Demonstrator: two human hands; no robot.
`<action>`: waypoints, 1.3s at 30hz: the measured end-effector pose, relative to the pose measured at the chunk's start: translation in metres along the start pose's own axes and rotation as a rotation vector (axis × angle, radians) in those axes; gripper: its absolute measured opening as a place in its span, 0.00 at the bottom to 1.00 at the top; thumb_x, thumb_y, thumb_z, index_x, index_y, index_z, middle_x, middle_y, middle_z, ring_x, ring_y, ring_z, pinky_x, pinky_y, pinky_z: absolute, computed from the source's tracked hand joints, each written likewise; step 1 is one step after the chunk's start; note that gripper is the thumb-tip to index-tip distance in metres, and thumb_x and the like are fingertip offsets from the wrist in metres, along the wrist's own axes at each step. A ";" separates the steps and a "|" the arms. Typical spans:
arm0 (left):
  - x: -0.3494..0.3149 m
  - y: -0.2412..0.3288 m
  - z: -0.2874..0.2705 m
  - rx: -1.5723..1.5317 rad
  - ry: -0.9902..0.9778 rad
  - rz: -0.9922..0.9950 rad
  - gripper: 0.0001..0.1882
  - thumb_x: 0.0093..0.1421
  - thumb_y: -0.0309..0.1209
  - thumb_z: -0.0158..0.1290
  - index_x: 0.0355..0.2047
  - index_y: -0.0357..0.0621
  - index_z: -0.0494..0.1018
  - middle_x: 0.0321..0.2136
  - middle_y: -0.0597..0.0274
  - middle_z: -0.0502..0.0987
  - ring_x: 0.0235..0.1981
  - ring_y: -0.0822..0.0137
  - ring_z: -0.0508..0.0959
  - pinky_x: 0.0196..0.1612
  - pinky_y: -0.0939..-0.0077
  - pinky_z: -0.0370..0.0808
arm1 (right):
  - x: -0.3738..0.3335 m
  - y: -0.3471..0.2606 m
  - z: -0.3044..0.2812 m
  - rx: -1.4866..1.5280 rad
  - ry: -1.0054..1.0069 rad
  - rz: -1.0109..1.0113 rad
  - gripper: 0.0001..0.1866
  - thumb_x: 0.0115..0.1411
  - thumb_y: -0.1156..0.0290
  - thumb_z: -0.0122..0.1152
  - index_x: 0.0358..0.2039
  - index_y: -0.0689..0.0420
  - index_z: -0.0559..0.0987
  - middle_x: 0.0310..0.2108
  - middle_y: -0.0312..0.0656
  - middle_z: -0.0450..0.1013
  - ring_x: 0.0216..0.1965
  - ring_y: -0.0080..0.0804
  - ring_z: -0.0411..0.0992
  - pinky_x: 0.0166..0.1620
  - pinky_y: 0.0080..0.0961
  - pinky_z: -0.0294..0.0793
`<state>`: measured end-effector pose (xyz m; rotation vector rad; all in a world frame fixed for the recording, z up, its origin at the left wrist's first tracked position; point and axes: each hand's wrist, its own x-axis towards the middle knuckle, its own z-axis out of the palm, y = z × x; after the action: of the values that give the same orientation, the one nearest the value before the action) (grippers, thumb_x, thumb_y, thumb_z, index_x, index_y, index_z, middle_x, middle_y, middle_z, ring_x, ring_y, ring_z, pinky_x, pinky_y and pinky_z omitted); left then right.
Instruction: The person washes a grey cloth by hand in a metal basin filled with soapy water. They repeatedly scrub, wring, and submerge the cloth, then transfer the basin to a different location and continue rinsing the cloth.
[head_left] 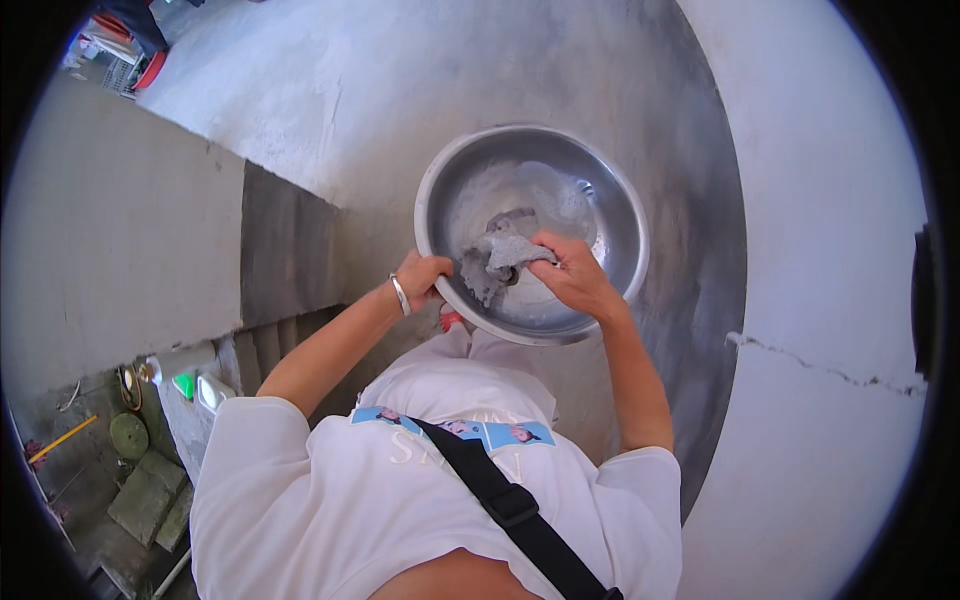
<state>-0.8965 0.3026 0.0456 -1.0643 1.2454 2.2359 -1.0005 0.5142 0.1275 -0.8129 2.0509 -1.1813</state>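
The grey cloth (503,258) is held bunched in the closed grip of the right hand (572,277) inside the basin (630,215), while its near rim is clasped by the left hand (422,275).

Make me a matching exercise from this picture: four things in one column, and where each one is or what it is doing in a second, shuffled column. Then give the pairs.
Things
1. left hand
2. right hand
3. grey cloth
4. bracelet

States
A. worn on the left wrist
B. grips the near rim of the metal basin
C. wet and bunched, inside the basin
D. closed on the cloth over the basin

Pairs: 1-B, 2-D, 3-C, 4-A
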 end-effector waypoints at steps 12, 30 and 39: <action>0.149 0.156 0.003 -0.154 0.183 -0.021 0.14 0.43 0.19 0.48 0.34 0.34 0.67 0.25 0.56 0.72 0.22 0.63 0.75 0.23 0.66 0.76 | 0.252 0.035 -0.105 0.122 -0.047 0.014 0.17 0.47 0.74 0.53 0.40 0.62 0.74 0.27 0.37 0.72 0.26 0.19 0.67 0.31 0.18 0.68; 0.216 0.340 -0.176 -0.801 0.507 0.142 0.18 0.44 0.17 0.47 0.39 0.31 0.65 0.30 0.50 0.72 0.29 0.55 0.77 0.34 0.54 0.77 | 0.633 -0.054 0.004 0.090 -0.357 -0.088 0.12 0.49 0.72 0.56 0.33 0.61 0.68 0.21 0.37 0.66 0.23 0.21 0.62 0.27 0.20 0.63; 0.231 0.444 -0.305 -0.941 0.613 0.178 0.16 0.43 0.20 0.48 0.36 0.32 0.67 0.29 0.52 0.73 0.28 0.57 0.77 0.35 0.57 0.77 | 0.793 -0.135 0.080 -0.115 -0.589 -0.165 0.22 0.49 0.68 0.58 0.45 0.63 0.70 0.31 0.49 0.71 0.34 0.39 0.70 0.40 0.30 0.68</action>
<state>-1.1901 -0.2035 0.0200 -2.1590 0.3789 2.8073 -1.3979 -0.1850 0.0476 -1.2354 1.5929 -0.7807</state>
